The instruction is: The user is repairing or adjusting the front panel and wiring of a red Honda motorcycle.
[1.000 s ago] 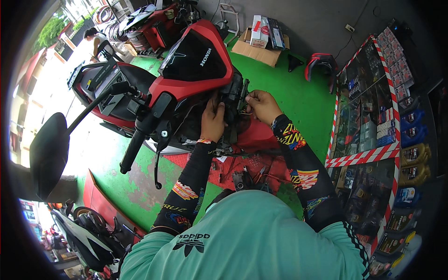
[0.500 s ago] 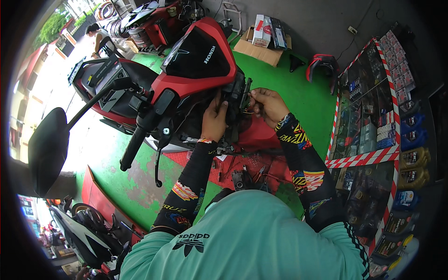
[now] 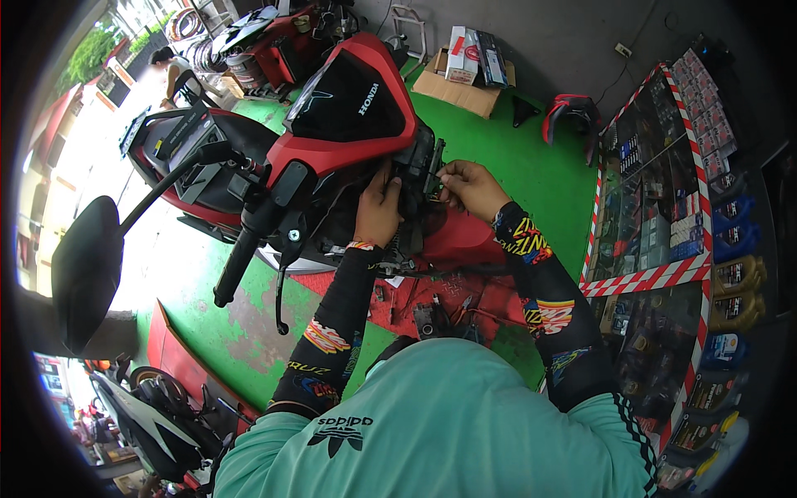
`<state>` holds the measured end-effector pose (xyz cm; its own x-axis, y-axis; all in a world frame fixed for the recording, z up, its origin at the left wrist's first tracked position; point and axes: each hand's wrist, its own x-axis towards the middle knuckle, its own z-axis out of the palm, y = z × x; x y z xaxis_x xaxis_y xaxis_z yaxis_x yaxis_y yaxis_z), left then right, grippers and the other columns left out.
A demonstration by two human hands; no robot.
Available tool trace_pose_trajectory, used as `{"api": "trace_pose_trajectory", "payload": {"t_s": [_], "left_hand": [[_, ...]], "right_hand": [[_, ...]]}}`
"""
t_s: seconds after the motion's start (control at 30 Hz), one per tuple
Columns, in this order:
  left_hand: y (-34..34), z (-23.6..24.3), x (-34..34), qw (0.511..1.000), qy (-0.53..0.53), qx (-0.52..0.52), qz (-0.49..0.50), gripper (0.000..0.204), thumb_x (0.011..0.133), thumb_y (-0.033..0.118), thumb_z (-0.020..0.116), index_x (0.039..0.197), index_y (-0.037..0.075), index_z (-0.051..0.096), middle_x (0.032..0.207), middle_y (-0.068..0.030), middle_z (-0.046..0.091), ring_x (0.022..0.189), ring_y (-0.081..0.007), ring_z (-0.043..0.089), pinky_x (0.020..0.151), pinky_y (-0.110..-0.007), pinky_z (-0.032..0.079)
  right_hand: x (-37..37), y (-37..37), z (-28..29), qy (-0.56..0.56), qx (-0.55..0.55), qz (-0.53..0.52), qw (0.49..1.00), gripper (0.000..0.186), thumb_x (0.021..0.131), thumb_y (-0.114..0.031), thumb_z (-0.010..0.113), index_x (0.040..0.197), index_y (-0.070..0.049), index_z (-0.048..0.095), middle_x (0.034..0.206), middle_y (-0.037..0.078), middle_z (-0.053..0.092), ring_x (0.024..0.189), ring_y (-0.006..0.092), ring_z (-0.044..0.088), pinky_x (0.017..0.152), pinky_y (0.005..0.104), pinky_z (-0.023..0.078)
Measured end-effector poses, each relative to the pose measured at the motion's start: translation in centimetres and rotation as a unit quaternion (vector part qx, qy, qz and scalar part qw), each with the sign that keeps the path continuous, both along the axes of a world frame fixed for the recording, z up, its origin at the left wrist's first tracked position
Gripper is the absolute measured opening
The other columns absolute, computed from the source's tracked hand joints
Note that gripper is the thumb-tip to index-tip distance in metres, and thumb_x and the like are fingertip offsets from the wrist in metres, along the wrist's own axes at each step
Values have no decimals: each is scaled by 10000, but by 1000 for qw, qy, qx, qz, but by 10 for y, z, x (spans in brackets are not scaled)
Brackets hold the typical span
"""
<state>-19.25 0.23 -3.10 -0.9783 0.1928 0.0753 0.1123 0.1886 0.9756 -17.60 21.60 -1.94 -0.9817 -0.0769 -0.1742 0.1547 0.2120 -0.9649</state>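
A red and black scooter stands in front of me with its front section partly stripped, and wires and black parts show there. My left hand reaches into the opening under the red front panel. Its thumb points up against the black parts, and the other fingertips are hidden inside. At the right side of the opening, my right hand is closed, thumb and fingers pinched beside an upright black part. What they pinch is too small to make out. A handlebar grip and brake lever lie left of my left arm.
A mirror juts out at the left. Tools and loose parts lie on a red mat below my hands. To the right stands a glass display case edged with striped tape. Behind are an open cardboard box and a loose red panel.
My right hand has shifted slightly left, closer to the upright black part. My left hand stays in the opening, almost unmoved.
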Motion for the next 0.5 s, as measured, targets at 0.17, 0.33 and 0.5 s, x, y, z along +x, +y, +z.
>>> {"api": "trace_pose_trajectory", "payload": {"t_s": [0.17,0.33,0.5], "left_hand": [[4,1,1,999,-15,28,-5,562,1009,174,507,1522,-13,372,1269,-196,655,580,-147,613,500,-280,510],[1,-1,-1,1000,-6,25,-15,562,1009,159,508,1516,-35,366,1293,-195,645,618,-140,629,491,-261,509],[1,-4,-3,999,-4,31,-12,559,1007,157,515,1511,-39,373,1345,-194,621,693,-135,647,492,-254,513]], "right_hand": [[-2,-11,-1,101,29,21,994,226,996,-196,585,1098,1,626,826,72,675,800,162,663,728,309,527],[-13,-20,9,119,161,-18,980,274,936,-249,634,1023,8,673,856,131,697,846,242,690,798,376,524],[-20,-20,-1,59,61,19,996,265,921,-209,654,1085,-7,710,970,176,734,936,296,710,850,386,524]]}}
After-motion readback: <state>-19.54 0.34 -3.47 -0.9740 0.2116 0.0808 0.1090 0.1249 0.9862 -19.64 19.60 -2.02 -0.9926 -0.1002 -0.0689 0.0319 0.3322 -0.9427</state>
